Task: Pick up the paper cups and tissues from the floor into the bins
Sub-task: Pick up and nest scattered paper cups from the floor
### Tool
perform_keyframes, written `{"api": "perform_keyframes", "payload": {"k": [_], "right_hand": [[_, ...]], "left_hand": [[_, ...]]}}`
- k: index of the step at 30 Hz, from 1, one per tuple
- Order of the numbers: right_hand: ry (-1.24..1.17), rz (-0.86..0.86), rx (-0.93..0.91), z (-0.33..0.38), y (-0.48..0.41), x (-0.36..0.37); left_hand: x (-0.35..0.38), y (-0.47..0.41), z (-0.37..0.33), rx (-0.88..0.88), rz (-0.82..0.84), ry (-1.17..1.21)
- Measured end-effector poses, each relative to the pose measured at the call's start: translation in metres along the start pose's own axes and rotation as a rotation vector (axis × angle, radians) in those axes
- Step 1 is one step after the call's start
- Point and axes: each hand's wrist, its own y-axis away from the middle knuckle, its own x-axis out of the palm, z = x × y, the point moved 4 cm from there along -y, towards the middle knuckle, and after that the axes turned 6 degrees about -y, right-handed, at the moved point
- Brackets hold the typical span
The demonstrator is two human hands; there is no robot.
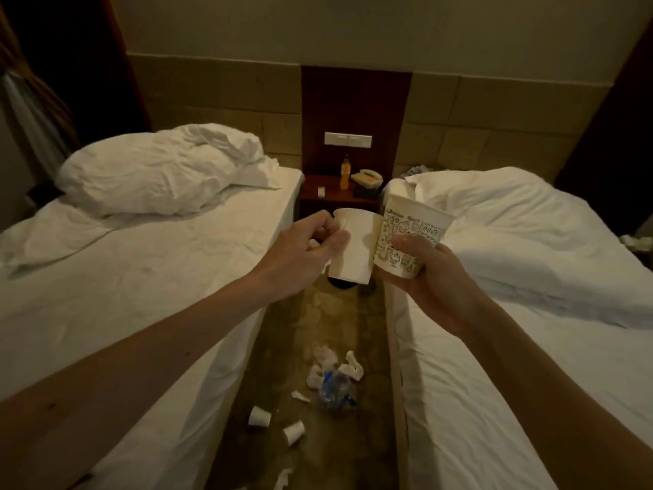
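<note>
Now my left hand holds a plain white cup. My right hand holds a cup with drawings. The cups touch. Small cups and tissues lie on the floor.

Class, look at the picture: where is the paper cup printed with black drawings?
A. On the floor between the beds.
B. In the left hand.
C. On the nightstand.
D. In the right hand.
D: the right hand grips the printed cup, while the left hand holds a plain white cup.
</note>
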Motion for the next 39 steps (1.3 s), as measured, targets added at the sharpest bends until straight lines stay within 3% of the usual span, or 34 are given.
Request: {"api": "perform_keyframes", "payload": {"k": [6, 12, 19, 26, 31, 39], "right_hand": [[-0.06, -0.072, 0.009, 0.009, -0.083, -0.042], [-0.097, -0.128, 0.12, -0.01, -0.184, -0.114], [-0.194, -0.071, 0.24, 0.001, -0.329, -0.181], [-0.132, -0.009, 0.316, 0.014, -0.454, -0.184], [-0.154, -0.058, 0.38, -0.006, -0.536, -0.201], [-0.1, -0.22, 0.372, -0.03, -0.747, -0.223]], "left_hand": [[0.027, -0.097, 0.031, 0.013, 0.102, 0.048], [0.078, -0.195, 0.096, -0.08, 0.134, 0.051], [0.124, -0.323, 0.148, -0.249, 0.088, 0.08], [0.117, -0.411, 0.201, -0.394, -0.028, 0.144], [0.126, -0.476, 0.266, -0.451, 0.034, 0.173], [0.121, -0.663, 0.41, -0.357, 0.145, 0.183]]}}
